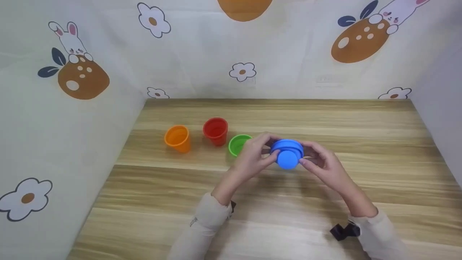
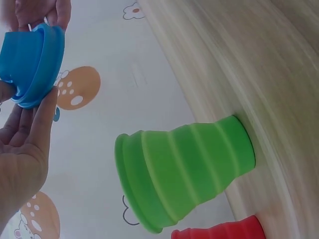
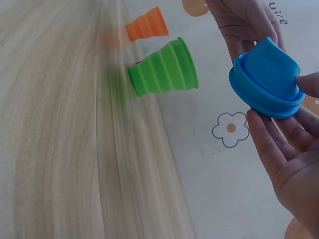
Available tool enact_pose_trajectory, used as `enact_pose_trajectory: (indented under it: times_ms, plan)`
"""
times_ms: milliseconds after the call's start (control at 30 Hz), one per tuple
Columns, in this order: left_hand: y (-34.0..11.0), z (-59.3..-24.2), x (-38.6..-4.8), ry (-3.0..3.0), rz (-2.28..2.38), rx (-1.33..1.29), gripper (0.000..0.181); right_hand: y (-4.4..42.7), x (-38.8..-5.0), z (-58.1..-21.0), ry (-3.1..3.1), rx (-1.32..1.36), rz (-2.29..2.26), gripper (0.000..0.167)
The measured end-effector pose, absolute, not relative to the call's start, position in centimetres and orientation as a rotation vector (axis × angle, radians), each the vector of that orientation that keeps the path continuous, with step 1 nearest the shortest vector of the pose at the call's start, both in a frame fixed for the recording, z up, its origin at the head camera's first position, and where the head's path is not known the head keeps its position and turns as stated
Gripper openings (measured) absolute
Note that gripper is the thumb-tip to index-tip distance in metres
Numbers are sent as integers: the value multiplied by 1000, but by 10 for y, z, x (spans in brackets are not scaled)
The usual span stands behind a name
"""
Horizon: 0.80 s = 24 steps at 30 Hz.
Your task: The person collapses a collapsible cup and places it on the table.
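A blue ribbed cup (image 1: 287, 153), partly folded into its wide rim, is held above the table with its round base toward the head camera. My left hand (image 1: 254, 155) grips its left side, thumb near the base and fingers at the rim. On the other side my right hand (image 1: 325, 164) pinches it the same way. In the left wrist view the blue cup (image 2: 37, 64) is tilted between both hands. Just left of my left hand, a green cup (image 1: 238, 144) stands upright on the table, partly hidden by that hand in the head view.
A red cup (image 1: 216, 130) and an orange cup (image 1: 178, 138) stand upright on the wooden table (image 1: 151, 202), left of the green one. Behind the table hangs a pale patterned cloth (image 1: 195, 54), and more of it covers the left side.
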State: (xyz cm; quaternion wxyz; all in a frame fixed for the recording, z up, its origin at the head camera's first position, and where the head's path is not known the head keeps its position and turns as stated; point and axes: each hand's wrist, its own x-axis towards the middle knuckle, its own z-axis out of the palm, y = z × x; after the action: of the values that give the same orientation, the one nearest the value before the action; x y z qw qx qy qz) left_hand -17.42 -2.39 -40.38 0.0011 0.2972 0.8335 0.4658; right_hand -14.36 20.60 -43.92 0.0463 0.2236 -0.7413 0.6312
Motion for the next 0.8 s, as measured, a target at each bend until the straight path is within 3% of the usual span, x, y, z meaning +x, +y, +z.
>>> enact_pose_trajectory:
  times_ms: [300,800]
  plan:
    - [-23,-403,-173,2621,1495,870,28,205,-145,-438,-2212,683,2078,40]
    - [-21,-405,-171,2515,1492,874,31,202,-143,-436,-2317,513,1849,32]
